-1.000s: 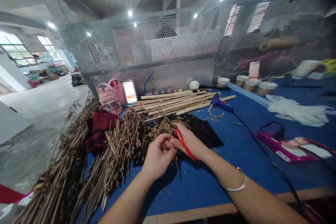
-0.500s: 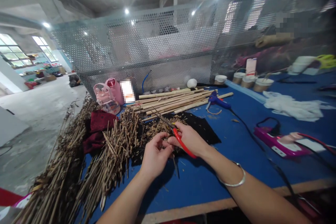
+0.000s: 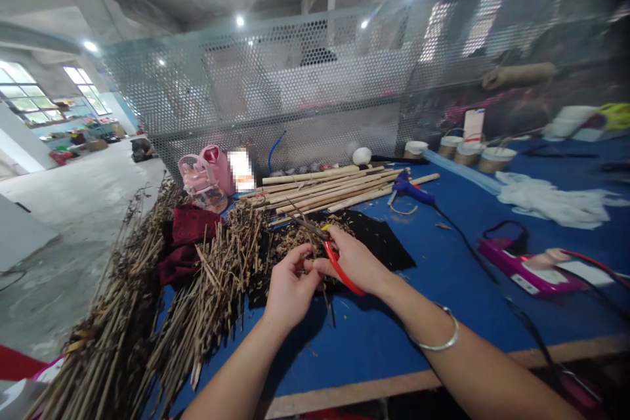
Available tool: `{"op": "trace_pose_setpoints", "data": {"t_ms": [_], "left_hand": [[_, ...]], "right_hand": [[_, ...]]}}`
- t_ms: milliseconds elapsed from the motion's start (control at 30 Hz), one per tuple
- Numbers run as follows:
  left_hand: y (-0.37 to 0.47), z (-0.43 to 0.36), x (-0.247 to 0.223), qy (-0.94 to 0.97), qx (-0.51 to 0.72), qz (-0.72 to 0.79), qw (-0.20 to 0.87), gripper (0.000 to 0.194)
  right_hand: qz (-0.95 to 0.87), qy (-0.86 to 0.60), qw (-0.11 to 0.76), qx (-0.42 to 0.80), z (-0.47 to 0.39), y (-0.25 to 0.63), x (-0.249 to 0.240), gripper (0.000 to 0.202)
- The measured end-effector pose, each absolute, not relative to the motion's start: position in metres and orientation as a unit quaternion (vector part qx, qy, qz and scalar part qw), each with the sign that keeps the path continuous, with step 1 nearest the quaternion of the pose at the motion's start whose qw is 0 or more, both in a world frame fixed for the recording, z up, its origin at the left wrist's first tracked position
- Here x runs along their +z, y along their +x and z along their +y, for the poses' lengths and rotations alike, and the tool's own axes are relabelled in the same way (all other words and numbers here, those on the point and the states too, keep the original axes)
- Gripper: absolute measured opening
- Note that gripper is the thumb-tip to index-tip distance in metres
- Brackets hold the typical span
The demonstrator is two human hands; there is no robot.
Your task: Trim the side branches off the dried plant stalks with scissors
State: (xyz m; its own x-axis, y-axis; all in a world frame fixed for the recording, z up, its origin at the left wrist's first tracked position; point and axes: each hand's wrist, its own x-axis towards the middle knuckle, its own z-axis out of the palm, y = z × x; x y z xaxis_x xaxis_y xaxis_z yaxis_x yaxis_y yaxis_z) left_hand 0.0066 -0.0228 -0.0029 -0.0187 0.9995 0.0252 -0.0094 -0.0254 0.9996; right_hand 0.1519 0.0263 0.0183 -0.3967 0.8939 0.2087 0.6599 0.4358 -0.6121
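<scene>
Dry stem [image 3: 329, 307] | my left fingers [image 3: 310, 284] pinching it, apparently | right fingers [image 3: 322, 266] gripping scissors [image 3: 336, 267] | step: likely fingertip picking | next move needs steady pinch

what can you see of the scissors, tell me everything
The scissors have red handles that look like plastic and slim, dark, metal-looking blades. The right hand grips them, with red showing along its side. The blades slant away and to the left, above dried plant bits on black cloth. Whether the blades are fully closed is too small to tell.
</scene>
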Motion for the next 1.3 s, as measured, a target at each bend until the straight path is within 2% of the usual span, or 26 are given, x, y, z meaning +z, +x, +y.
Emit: {"op": "trace_pose_setpoints", "data": {"t_ms": [267, 533, 767, 1300], "left_hand": [[0.007, -0.024, -0.001, 0.493, 0.514, 0.500, 0.493, 0.040], [0.007, -0.025, 0.003, 0.484, 0.524, 0.508, 0.482, 0.038], [0.007, -0.025, 0.009, 0.480, 0.508, 0.513, 0.498, 0.045], [0.006, -0.024, 0.008, 0.476, 0.507, 0.505, 0.511, 0.052]], "right_hand": [[-0.792, -0.506, 0.254, 0.227, 0.026, 0.149, 0.015, 0.033], [-0.777, -0.491, 0.282, 0.274, 0.031, 0.149, 0.003, 0.032], [-0.805, -0.475, 0.249, 0.254, 0.027, 0.150, 0.015, 0.031], [-0.789, -0.493, 0.265, 0.252, 0.034, 0.152, 0.004, 0.030]]}}
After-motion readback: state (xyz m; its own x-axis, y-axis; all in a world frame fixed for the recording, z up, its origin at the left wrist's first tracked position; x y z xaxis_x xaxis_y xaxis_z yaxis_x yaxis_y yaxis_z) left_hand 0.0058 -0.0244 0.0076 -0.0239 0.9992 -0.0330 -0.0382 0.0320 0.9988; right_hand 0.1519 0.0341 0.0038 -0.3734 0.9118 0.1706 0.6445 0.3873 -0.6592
